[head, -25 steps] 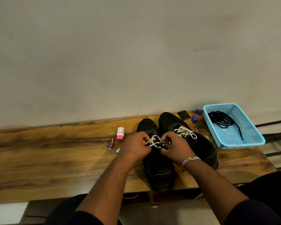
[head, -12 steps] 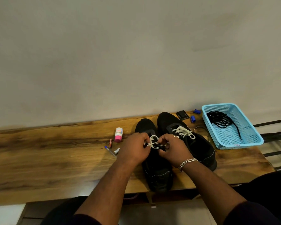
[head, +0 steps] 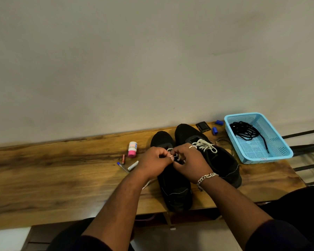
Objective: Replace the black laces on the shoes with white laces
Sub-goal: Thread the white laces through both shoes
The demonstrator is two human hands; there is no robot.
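Observation:
Two black shoes stand side by side on the wooden table [head: 62, 178]. The right shoe [head: 219, 160] carries a tied white lace [head: 206, 145]. Over the left shoe [head: 176, 192] my left hand [head: 153, 163] and my right hand [head: 190, 163] meet, both pinching its white lace [head: 171, 153], which is mostly hidden by my fingers. One loose end of that lace [head: 147, 184] trails out under my left wrist. The removed black laces [head: 246, 132] lie in the blue basket [head: 275, 156].
Left of the shoes lie a pink-and-white bottle [head: 132, 149], a small battery [head: 123, 159] and a pen [head: 123, 167]. Behind them sit a black square item [head: 203, 126] and two blue caps [head: 214, 130]. The wall runs along the table's far edge.
My hands have drawn closer together over the left shoe, covering most of the white lace that showed between them before. The view has shifted slightly.

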